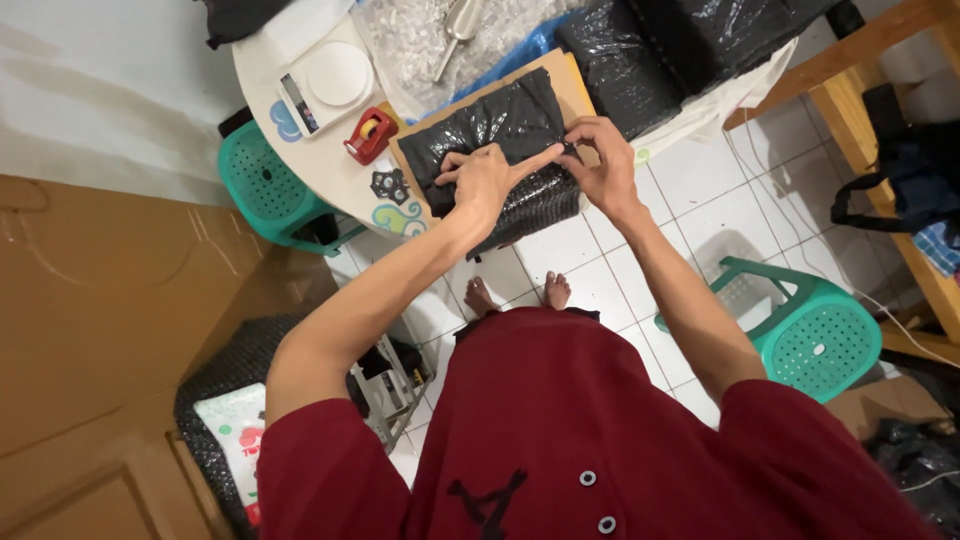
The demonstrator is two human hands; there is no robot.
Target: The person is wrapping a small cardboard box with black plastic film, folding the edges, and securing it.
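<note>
Left hand (478, 178) is pressed flat on a black bubble-wrap parcel (500, 140), index finger stretched toward the right hand; nothing is gripped, only held down. Right hand (600, 158) is pinched at the parcel's right edge, thumb and fingertips closed on the wrap there; whether tape is under the fingers cannot be told. The parcel is laid on a brown cardboard sheet (572, 78) on a white table (262, 60), its near end hanging over the table's edge.

Step judged: a fold or seam of the wrap is being held shut on the parcel. Next move is judged to call for the flap being kept down by one hand while the other is freed for the red tape dispenser (369, 135), just left of the parcel.

Further out: a white kitchen scale (322, 85) behind the dispenser, more black wrapped bundles (680, 50) at the back, green plastic stools (810, 325) on the tiled floor either side.
</note>
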